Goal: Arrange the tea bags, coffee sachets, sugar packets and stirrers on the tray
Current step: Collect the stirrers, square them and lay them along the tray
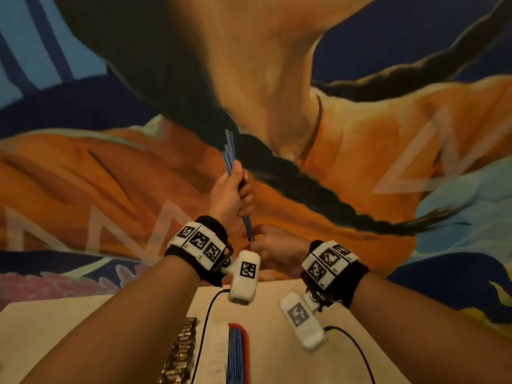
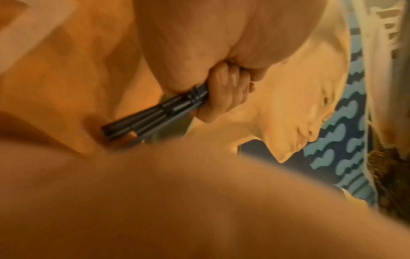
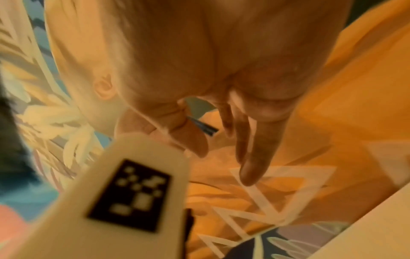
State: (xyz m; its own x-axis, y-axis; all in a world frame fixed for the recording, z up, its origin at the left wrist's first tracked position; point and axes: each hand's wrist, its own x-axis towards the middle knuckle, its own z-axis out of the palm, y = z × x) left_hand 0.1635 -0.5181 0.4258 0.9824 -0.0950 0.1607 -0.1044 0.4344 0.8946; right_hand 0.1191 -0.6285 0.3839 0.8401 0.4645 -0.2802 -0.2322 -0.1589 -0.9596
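Several blue stirrers standing near-upright, long axis vertical, well above bench. Left hand curling round bundle's middle; right hand just beneath, touching lower ends, grip unclear. Tray stirrers lying directly below.

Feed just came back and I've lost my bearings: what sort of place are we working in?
Hard to say; likely a decorated indoor room. A large painted mural of a figure in orange fills the wall behind a pale wooden tabletop, where a row of blue stirrers lies.
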